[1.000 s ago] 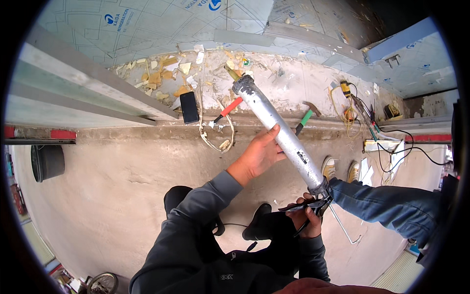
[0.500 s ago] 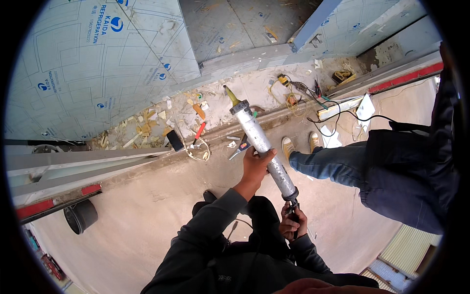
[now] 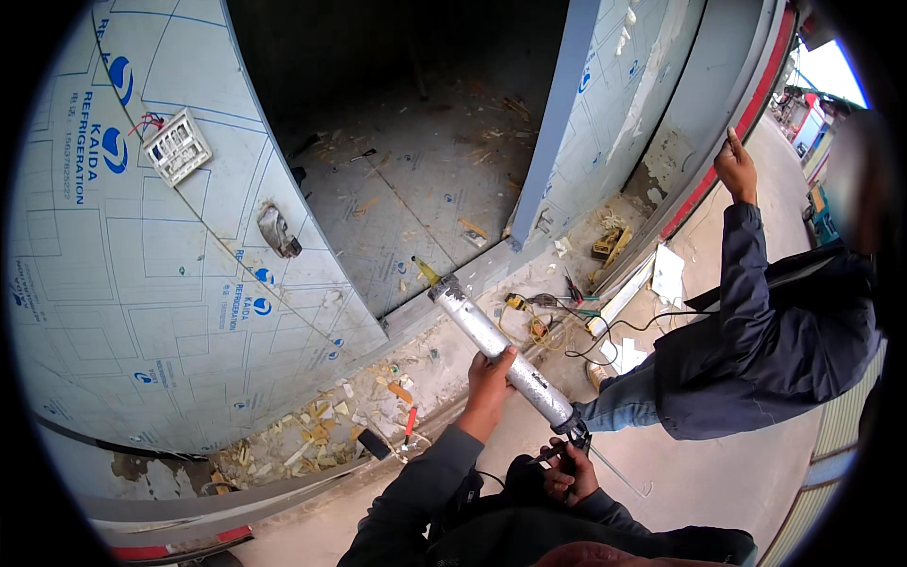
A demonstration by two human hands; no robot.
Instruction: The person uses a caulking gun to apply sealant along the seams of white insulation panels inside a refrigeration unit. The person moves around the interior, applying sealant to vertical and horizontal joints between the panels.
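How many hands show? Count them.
3: left hand on the silver caulking gun, right hand at its black handle, co-worker's raised hand upper right; another may be hidden.

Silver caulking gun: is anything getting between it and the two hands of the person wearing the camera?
Nothing visible: the left hand grips the caulking gun directly around its barrel, and the right hand holds its rear end. Another person's raised hand is off to the right, apart from it.
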